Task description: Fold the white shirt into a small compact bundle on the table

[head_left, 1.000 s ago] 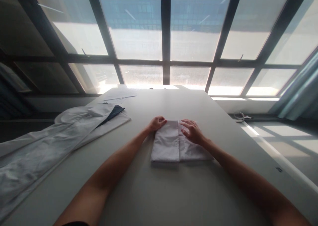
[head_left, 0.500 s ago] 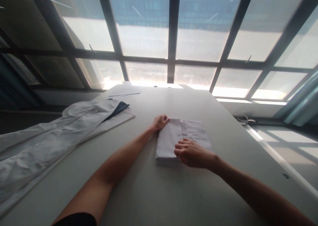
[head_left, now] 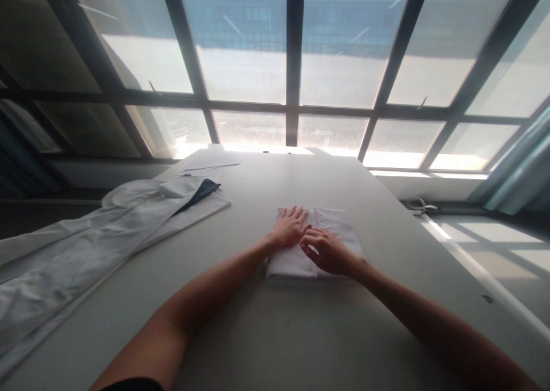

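A folded white garment (head_left: 292, 266) lies flat on the table in front of me, with a seam or gap running down its middle. My left hand (head_left: 290, 227) rests palm down on its left half, the fingers spread. Close beside it, my right hand (head_left: 327, 252) is over the middle of the cloth, fingers loosely bent and a gap showing between thumb and forefinger. I see nothing in its grasp. Both hands cover part of the garment's centre.
At the left, a larger white garment (head_left: 112, 230) with a dark blue patch (head_left: 200, 195) is laid along the white table (head_left: 258, 333). Thin white sheets (head_left: 210, 160) are at the far left corner. Windows stand behind; a coiled cable (head_left: 419, 206) is beyond the right edge.
My left hand has moved from the garment's far left corner inward onto its top and spread flat. The right hand has shifted slightly up and its fingers have loosened.
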`<act>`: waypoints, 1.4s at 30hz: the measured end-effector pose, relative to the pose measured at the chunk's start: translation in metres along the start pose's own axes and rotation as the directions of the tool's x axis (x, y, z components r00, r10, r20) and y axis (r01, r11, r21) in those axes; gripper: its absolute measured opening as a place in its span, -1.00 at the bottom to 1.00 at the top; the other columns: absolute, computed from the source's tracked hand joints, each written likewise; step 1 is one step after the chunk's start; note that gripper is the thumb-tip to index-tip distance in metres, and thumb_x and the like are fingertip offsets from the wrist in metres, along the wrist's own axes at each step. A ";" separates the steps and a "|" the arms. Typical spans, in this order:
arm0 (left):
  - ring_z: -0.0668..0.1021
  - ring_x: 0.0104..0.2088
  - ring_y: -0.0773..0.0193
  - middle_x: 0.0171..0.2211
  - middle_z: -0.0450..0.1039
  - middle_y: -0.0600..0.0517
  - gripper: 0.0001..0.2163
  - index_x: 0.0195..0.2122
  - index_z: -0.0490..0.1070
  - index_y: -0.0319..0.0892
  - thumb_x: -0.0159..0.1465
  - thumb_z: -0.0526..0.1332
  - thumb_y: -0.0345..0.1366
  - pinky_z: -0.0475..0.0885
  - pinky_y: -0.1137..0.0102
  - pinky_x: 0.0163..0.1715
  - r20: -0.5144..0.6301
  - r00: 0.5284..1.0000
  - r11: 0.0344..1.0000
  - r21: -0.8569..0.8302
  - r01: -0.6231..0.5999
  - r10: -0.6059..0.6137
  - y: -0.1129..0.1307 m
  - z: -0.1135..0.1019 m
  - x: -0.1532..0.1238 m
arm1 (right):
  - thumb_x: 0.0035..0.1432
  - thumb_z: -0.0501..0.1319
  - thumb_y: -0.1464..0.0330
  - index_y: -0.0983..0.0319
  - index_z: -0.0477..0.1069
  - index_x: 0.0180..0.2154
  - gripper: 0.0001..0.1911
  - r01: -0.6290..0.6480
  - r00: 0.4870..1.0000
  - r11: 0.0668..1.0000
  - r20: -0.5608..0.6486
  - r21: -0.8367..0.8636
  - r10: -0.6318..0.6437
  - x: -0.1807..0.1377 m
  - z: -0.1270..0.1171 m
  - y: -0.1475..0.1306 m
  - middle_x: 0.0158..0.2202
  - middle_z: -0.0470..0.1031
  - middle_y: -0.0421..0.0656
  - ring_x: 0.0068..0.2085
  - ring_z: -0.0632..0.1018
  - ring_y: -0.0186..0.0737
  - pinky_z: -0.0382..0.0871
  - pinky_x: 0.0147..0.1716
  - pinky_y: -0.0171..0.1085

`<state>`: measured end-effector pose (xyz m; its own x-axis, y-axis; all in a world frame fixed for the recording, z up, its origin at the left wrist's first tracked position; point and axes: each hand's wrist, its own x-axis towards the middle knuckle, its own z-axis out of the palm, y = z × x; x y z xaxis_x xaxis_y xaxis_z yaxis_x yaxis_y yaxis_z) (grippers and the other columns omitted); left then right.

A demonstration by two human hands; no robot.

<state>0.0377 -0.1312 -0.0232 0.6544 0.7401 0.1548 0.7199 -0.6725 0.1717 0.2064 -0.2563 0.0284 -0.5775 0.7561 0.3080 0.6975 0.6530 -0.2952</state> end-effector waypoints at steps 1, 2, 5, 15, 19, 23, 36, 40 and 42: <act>0.10 0.48 -0.16 0.47 0.11 -0.19 -0.43 0.45 0.16 -0.09 0.52 -0.05 0.06 0.00 -0.14 0.39 0.006 1.000 1.000 -0.001 0.007 -0.007 0.001 0.003 0.001 | 0.43 0.08 0.42 0.20 0.56 -0.14 -0.74 -0.083 0.995 0.996 -0.062 -0.013 0.082 0.003 0.000 0.011 -0.11 0.60 -0.06 -0.04 0.56 -0.13 0.33 0.09 -0.17; 0.10 0.48 -0.14 0.47 0.11 -0.17 -0.43 0.45 0.17 -0.07 0.52 -0.06 0.07 -0.01 -0.13 0.40 0.001 1.000 1.000 -0.003 0.010 -0.010 0.000 0.005 0.001 | 0.43 0.05 0.44 0.21 0.56 -0.06 -0.70 -0.162 0.982 0.987 -0.104 -0.022 0.159 0.004 0.001 0.024 -0.04 0.60 -0.03 0.03 0.55 -0.11 0.31 0.14 -0.16; 0.12 0.47 -0.11 0.46 0.13 -0.14 -0.44 0.45 0.18 -0.04 0.52 -0.07 0.07 -0.01 -0.11 0.41 -0.030 0.999 1.000 -0.016 0.011 -0.012 -0.003 0.006 0.002 | 0.41 0.01 0.43 0.24 0.51 0.15 -0.58 -0.348 0.929 0.936 -0.153 -0.058 0.336 0.004 0.006 0.062 0.18 0.52 0.00 0.22 0.46 -0.11 0.23 0.27 -0.19; 0.05 0.49 -0.18 0.48 -0.01 -0.35 -0.37 0.45 0.13 -0.30 0.54 -0.10 0.06 -0.10 -0.17 0.42 0.040 0.997 0.997 -0.042 -0.064 0.065 0.022 0.004 -0.013 | 0.48 -0.10 0.22 0.26 0.12 0.47 -0.37 -0.483 0.872 0.859 -0.002 -0.169 0.489 -0.001 0.039 0.090 0.51 0.05 -0.07 0.50 0.06 -0.10 -0.16 0.45 -0.05; 0.05 0.49 -0.16 0.48 0.01 -0.35 -0.36 0.46 0.11 -0.30 0.54 -0.10 0.06 -0.08 -0.13 0.42 0.043 0.995 0.995 -0.045 -0.087 0.089 0.023 0.004 -0.017 | 0.48 -0.11 0.23 0.25 0.13 0.46 -0.38 -0.480 0.874 0.862 -0.007 -0.160 0.485 0.000 0.038 0.091 0.50 0.06 -0.08 0.49 0.07 -0.11 -0.16 0.45 -0.06; 0.05 0.49 -0.15 0.48 0.00 -0.36 -0.36 0.45 0.13 -0.29 0.54 -0.10 0.08 -0.08 -0.13 0.42 0.056 0.992 0.993 -0.028 -0.111 0.112 0.023 0.005 -0.019 | 0.47 -0.11 0.23 0.27 0.15 0.46 -0.37 -0.471 0.880 0.868 -0.016 -0.155 0.475 -0.001 0.037 0.091 0.50 0.08 -0.05 0.49 0.08 -0.08 -0.13 0.45 -0.03; 0.15 0.47 0.04 0.45 0.14 -0.16 -0.48 0.45 0.18 -0.23 0.56 -0.08 -0.11 0.03 0.06 0.45 0.052 0.986 0.973 -0.179 -0.144 0.156 -0.002 -0.039 -0.063 | 0.47 -0.07 0.24 0.27 0.19 0.44 -0.39 -0.467 0.884 0.875 -0.036 -0.127 0.467 0.000 0.040 0.092 0.48 0.13 -0.02 0.48 0.13 -0.06 -0.12 0.45 -0.03; -0.02 0.51 0.04 0.51 -0.05 -0.14 -0.41 0.51 0.05 -0.18 0.57 -0.14 0.02 -0.11 0.01 0.47 0.138 0.976 0.981 -0.124 -0.150 0.167 0.006 -0.030 -0.100 | 0.47 -0.05 0.25 0.27 0.20 0.44 -0.40 -0.463 0.886 0.876 -0.048 -0.132 0.461 -0.001 0.041 0.093 0.48 0.13 -0.01 0.47 0.14 -0.04 -0.11 0.44 -0.01; -0.08 0.52 0.02 0.52 -0.13 -0.16 -0.38 0.52 0.02 -0.18 0.56 -0.16 0.05 -0.17 -0.01 0.47 0.173 0.971 0.985 -0.079 -0.153 0.165 0.012 -0.024 -0.105 | 0.47 -0.05 0.26 0.28 0.20 0.43 -0.40 -0.460 0.888 0.878 -0.049 -0.134 0.458 -0.001 0.042 0.094 0.47 0.13 0.01 0.47 0.14 -0.03 -0.11 0.44 0.01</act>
<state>-0.0280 -0.2167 -0.0136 0.7943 0.6075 0.0107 0.5904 -0.7759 0.2224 0.2547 -0.1942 -0.0374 -0.1721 0.9680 0.1827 0.9348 0.2190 -0.2795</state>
